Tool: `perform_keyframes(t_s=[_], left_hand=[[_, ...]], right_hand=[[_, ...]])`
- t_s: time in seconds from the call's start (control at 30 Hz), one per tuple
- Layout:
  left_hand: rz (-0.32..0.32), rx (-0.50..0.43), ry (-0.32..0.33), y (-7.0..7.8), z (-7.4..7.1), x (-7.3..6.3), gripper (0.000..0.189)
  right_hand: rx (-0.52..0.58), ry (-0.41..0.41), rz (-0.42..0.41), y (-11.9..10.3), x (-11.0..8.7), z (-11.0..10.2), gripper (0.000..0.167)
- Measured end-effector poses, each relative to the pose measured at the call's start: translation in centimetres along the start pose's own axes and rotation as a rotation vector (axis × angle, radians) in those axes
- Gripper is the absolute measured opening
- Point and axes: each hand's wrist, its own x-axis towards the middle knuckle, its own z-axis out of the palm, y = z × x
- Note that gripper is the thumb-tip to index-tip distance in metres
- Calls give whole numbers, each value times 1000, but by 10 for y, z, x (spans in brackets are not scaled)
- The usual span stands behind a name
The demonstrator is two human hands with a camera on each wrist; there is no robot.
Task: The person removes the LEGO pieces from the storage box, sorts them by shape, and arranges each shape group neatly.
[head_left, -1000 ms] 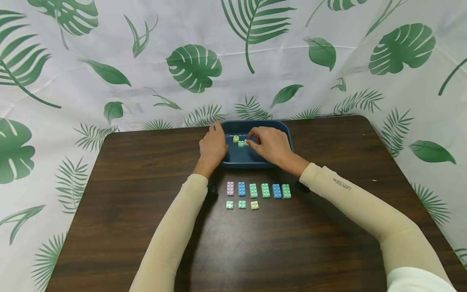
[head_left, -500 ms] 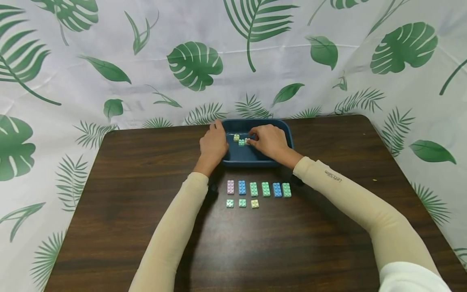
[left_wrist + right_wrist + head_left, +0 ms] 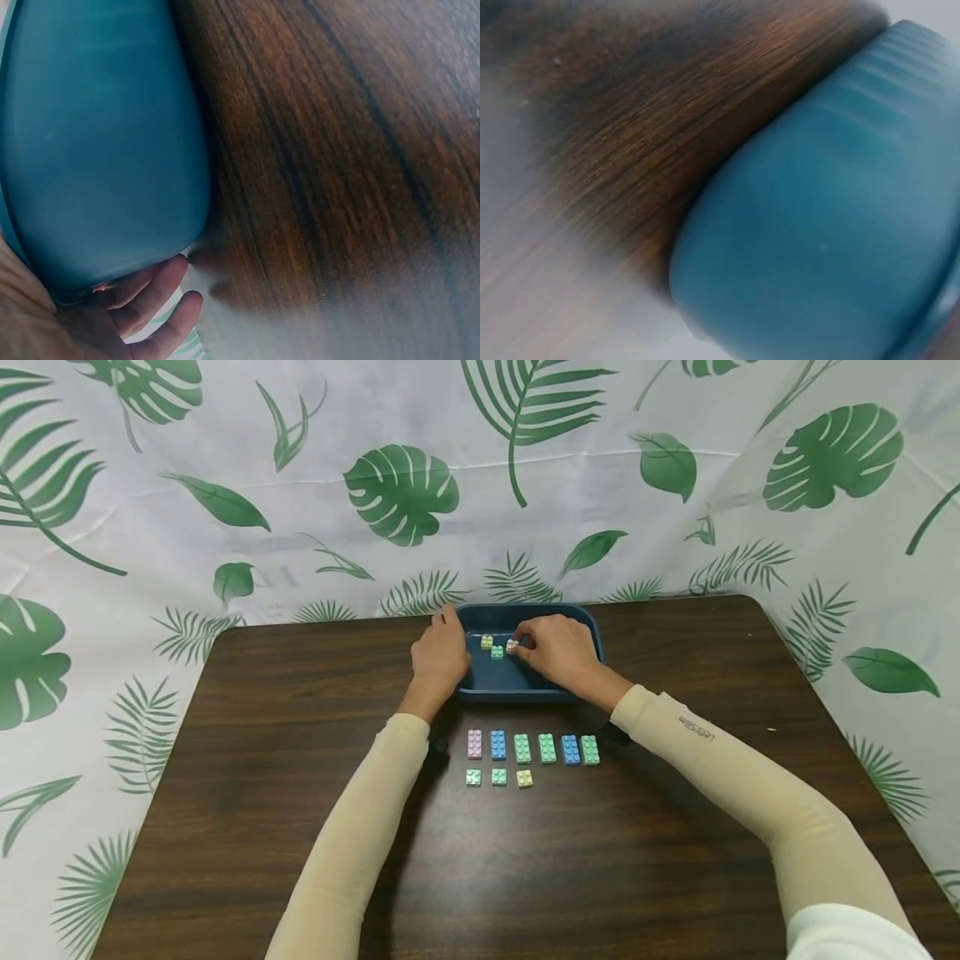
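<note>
A dark blue plastic tray point(image 3: 517, 695) stands at the back of the table. My left hand point(image 3: 440, 652) grips its left end; in the left wrist view the fingers point(image 3: 154, 300) lie along the tray's outer wall. Over the tray's right half is my right hand point(image 3: 558, 652), pinching a small pale pink toy brick point(image 3: 512, 646) between thumb and forefinger. Just left of that, a small green brick point(image 3: 497, 652) and a small yellow brick point(image 3: 487, 642) lie on the tray floor. The right wrist view shows mostly the tray's outside point(image 3: 817, 210), the fingers hidden.
In front of the tray, several long bricks line up in a row, from a pink one point(image 3: 475, 744) to a green one point(image 3: 590, 750). A shorter row of small bricks, two green point(image 3: 498, 777) and one yellow point(image 3: 524, 778), lies nearer. A leaf-print cloth point(image 3: 405, 493) hangs behind.
My right hand has shifted the pale pink brick slightly right, opening a gap from the green one. The left hand stays on the tray.
</note>
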Motion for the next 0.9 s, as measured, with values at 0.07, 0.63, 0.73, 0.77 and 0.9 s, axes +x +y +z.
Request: perform_keyframes(t_s=[0.07,0.63,0.73,0.77,0.9], left_hand=[[4,0,4,0,1,0,61],[13,23,-5,1,3,2,66],[16,18,-8,1,2,2,67],[17,16,-8,1,3,2,68],[15,14,-7,0,3,2,70]], right_hand=[[-7,12,-8,-1,-5,-5,27],[-106,186,-387,-11,-69,-31,20],[-126,209,-482,-11,-80,-29,20],[-133,211,-504,-11,-84,-29,19],[-140,215,-559,-9,-99,-24,20]])
